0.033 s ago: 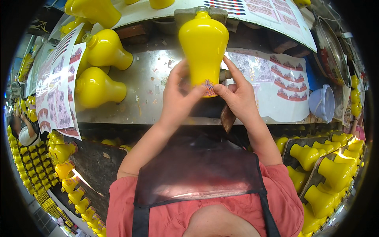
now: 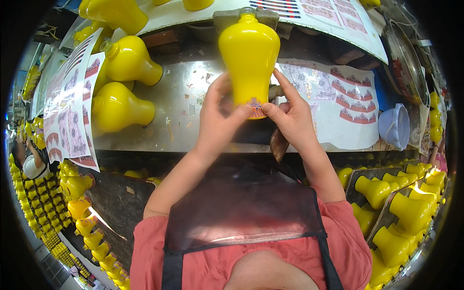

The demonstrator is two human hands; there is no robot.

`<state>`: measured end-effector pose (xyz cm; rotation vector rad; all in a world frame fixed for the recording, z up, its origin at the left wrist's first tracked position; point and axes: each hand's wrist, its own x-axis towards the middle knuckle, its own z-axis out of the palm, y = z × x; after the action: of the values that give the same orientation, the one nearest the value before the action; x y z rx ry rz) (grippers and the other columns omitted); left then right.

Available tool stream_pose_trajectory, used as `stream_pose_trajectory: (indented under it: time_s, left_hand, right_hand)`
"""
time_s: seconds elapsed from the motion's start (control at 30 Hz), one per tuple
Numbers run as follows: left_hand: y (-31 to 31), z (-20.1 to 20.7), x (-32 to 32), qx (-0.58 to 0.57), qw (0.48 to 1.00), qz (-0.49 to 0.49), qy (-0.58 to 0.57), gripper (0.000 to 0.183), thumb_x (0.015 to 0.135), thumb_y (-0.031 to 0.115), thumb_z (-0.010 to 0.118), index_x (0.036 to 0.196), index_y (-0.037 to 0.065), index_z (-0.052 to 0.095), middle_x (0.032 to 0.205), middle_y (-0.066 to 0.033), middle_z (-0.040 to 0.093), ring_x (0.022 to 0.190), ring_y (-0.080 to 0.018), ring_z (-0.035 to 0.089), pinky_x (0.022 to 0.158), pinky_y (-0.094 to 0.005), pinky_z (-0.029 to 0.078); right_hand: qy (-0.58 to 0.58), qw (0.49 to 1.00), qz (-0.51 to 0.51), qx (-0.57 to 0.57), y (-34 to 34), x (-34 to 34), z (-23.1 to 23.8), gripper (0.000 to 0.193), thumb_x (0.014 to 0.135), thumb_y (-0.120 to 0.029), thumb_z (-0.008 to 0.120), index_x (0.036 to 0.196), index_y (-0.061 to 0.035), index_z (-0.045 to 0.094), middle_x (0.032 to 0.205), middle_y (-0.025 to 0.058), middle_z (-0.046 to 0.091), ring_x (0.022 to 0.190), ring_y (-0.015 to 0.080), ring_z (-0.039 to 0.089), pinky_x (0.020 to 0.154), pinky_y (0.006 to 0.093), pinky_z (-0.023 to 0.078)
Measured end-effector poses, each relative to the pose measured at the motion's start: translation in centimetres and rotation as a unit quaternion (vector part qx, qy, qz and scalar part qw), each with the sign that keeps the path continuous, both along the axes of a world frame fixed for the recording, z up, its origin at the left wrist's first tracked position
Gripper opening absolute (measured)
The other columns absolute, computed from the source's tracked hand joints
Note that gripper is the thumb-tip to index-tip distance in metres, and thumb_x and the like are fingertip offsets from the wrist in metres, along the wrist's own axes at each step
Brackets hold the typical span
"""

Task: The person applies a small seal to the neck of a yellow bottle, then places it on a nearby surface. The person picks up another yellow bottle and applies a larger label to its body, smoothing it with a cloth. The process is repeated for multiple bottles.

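A glossy yellow bottle (image 2: 249,53) lies with its narrow neck pointing away from me, near a grey block (image 2: 224,20). Its narrower base end is toward me and carries a small blue-and-red patterned decal (image 2: 256,105). My left hand (image 2: 220,113) grips the bottle's left side, with the thumb at the decal's left edge. From the right, my right hand (image 2: 292,116) closes round the base end, thumb pressed beside the decal. Fingers behind the bottle are partly hidden. A metal fitting (image 2: 275,92) shows between the bottle and my right hand.
Printed decal sheets lie at right (image 2: 357,135) and left (image 2: 67,111) on the metal worktop (image 2: 179,130). More yellow bottles (image 2: 125,106) lie at left. A pale blue bucket (image 2: 394,126) stands at right. Racks of yellow bottles (image 2: 411,212) flank me; another person (image 2: 36,164) is far left.
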<state>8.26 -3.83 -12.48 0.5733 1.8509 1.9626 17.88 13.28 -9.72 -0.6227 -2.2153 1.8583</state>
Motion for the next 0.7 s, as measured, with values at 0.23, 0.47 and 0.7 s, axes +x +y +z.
stream_pose_trajectory:
  time_s: [0.23, 0.47, 0.7]
  left_hand:
    - [0.0, 0.3, -0.2, -0.001, 1.0, -0.014, -0.013, 0.083, 0.086, 0.019, 0.08, 0.154, 0.0, 0.037, 0.146, -0.0155, 0.052, 0.136, -0.0262, 0.051, 0.109, -0.0403, 0.043]
    - [0.1, 0.4, -0.1, -0.073, 0.993, -0.024, 0.09, 0.092, 0.08, 0.018, 0.08, 0.155, 0.002, 0.031, 0.144, -0.0204, 0.05, 0.137, -0.0325, 0.048, 0.116, -0.0459, 0.037]
    - [0.1, -0.3, 0.0, -0.067, 0.994, -0.007, 0.083, 0.088, 0.078, 0.016, 0.078, 0.153, 0.0, 0.034, 0.143, -0.0229, 0.051, 0.137, -0.0368, 0.049, 0.116, -0.0477, 0.037]
  right_hand:
    - [-0.026, 0.997, -0.04, -0.068, 1.1, -0.6, 0.0, 0.05, 0.103, -0.022, 0.066, 0.15, -0.0077, 0.055, 0.072, -0.0074, 0.056, 0.059, -0.0004, 0.042, 0.055, 0.0182, 0.036]
    - [0.092, 0.991, -0.005, -0.098, 3.0, -0.4, 2.8, 0.022, 0.093, -0.005, 0.07, 0.115, -0.0029, 0.065, 0.108, 0.0054, 0.07, 0.097, 0.013, 0.068, 0.087, 0.0279, 0.055]
    - [0.239, 0.85, 0.06, 0.465, 1.3, -1.3, 4.9, 0.034, 0.082, 0.0, 0.081, 0.114, -0.007, 0.072, 0.101, 0.0114, 0.075, 0.078, 0.0255, 0.071, 0.07, 0.0334, 0.058]
